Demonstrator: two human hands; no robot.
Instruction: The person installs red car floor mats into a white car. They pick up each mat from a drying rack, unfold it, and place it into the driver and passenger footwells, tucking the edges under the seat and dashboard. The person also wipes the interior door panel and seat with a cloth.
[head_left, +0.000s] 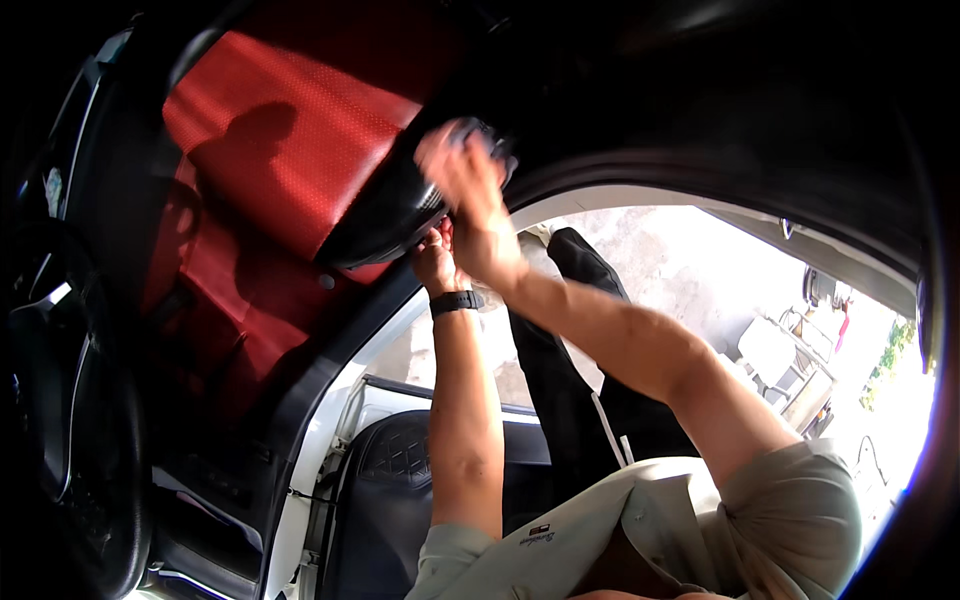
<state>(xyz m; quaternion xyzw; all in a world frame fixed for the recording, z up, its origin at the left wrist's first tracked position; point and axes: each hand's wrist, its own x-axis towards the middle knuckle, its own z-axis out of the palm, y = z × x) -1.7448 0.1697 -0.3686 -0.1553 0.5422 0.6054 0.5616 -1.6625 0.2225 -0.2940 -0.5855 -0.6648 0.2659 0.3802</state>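
Observation:
A red perforated car seat with a black side panel fills the upper left of the head view. My left hand is at the lower edge of that panel, its fingers curled in; what they pinch, if anything, is hidden. A black watch circles the left wrist. Just above it, my right hand crosses over the panel's upper end, smeared by motion. Beside its fingers shows a dark, shiny thing, too blurred to name. Whether the right hand holds it is unclear.
The steering wheel stands at the far left. A white door frame and a black quilted door panel lie below my left arm. Through the doorway, a white chair stands on pale ground at the right.

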